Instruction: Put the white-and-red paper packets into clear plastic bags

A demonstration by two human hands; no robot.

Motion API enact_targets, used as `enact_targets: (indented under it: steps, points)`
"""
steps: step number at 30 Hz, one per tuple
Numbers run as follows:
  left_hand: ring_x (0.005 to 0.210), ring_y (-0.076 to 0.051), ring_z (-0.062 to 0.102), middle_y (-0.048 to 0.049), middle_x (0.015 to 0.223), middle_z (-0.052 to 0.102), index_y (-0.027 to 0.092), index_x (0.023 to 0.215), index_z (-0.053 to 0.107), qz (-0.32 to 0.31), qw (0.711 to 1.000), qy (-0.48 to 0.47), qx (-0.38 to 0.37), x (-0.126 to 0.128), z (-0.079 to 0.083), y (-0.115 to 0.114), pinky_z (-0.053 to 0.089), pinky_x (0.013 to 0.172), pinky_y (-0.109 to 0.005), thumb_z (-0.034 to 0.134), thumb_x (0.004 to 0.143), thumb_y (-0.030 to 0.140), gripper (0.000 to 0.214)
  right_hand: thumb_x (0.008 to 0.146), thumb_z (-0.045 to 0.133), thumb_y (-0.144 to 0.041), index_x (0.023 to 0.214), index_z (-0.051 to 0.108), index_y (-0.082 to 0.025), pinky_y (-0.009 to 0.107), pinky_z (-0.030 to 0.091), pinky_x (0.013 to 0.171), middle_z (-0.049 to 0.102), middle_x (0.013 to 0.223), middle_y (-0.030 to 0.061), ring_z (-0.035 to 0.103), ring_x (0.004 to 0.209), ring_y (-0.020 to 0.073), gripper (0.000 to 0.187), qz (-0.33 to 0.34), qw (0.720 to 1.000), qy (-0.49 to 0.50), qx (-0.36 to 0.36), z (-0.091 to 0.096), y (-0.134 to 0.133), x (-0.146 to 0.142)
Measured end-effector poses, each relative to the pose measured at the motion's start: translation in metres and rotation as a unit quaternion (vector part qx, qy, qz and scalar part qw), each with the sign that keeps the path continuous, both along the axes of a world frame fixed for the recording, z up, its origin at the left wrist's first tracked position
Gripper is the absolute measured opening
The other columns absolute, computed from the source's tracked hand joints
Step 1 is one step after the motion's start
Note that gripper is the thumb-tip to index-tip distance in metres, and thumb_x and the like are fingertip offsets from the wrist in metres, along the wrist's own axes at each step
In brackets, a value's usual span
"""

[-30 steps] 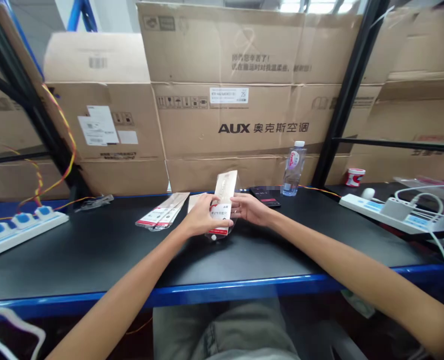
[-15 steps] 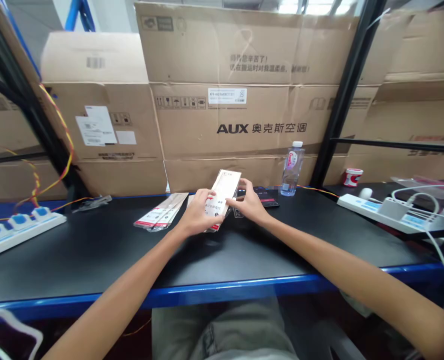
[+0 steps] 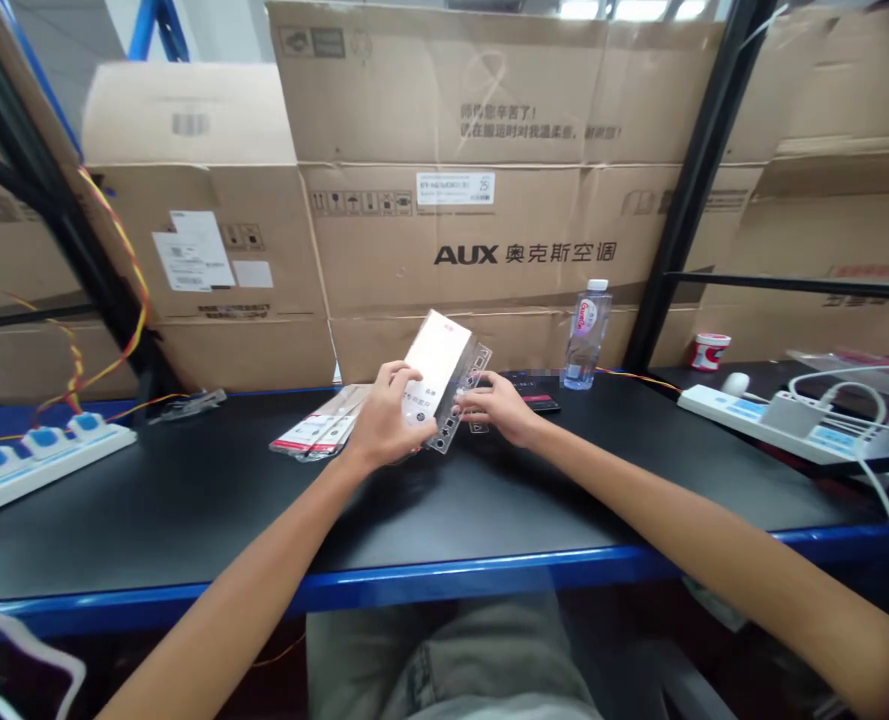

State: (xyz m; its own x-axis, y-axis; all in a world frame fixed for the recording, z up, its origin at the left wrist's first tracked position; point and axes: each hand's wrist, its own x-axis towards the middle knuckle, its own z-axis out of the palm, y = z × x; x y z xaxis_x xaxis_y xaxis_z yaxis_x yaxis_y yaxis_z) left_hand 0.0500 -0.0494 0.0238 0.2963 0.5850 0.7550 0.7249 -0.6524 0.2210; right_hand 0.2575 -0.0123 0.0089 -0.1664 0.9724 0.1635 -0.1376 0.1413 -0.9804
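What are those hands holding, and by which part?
The left hand grips a white card by its lower end; the right hand's fingers hold the edge of a clear holed plastic strip.

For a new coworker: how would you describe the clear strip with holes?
Below the AUX carton, on the black bench, the left hand and right hand meet. The strip lies between them, next to the white card in the left hand. Unlike the card, it is clear, with a row of round holes.

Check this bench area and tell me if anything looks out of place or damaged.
A red-and-yellow wire hangs in a loose curve beside the black shelf upright, not tied back, so it looks untidy. The top cardboard carton also looks creased and dented along its edges.
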Motion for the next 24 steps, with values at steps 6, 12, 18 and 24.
enact_targets:
  steps: [6,12,18,24]
  points:
    - [0.109,-0.026,0.057,-0.0081,0.122,0.046,0.022,0.108,0.053,0.115,0.992,-0.032,-0.032,-0.018,0.003,0.015,0.048,0.094,-0.037,0.071,0.065,0.030,0.047,0.073,0.067,-0.013,0.115,0.052,-0.015,0.028,0.057,0.059,0.071,0.077,0.0036,0.069,0.067,0.0174,0.045,-0.080,0.982,-0.160,0.056,-0.013,0.030,0.023]
    - [0.098,-0.025,0.060,-0.0073,0.116,0.048,0.021,0.104,0.054,0.195,0.968,-0.025,-0.155,-0.042,0.003,0.031,0.048,0.088,-0.036,0.070,0.066,0.041,0.046,0.078,0.063,-0.021,0.116,0.063,-0.010,0.028,0.052,0.077,0.074,0.083,0.0068,0.070,0.081,0.0208,0.040,-0.159,0.881,-0.414,0.167,-0.018,0.048,0.043]
    - [0.102,-0.026,0.059,-0.0085,0.118,0.048,0.021,0.105,0.054,0.183,0.957,0.014,-0.226,-0.044,-0.002,0.034,0.046,0.090,-0.036,0.068,0.067,0.050,0.050,0.085,0.060,-0.031,0.117,0.065,-0.007,0.027,0.051,0.078,0.075,0.095,0.0120,0.070,0.083,0.0209,0.040,-0.145,0.849,-0.462,0.211,-0.023,0.049,0.045]
    - [0.102,-0.026,0.060,-0.0092,0.119,0.049,0.021,0.106,0.054,0.180,0.952,0.029,-0.246,-0.043,-0.002,0.033,0.046,0.089,-0.035,0.066,0.068,0.049,0.049,0.080,0.066,-0.043,0.102,0.074,-0.018,0.028,0.051,0.081,0.074,0.099,0.0068,0.068,0.092,0.0228,0.035,-0.022,0.812,-0.520,0.266,-0.015,0.039,0.043]
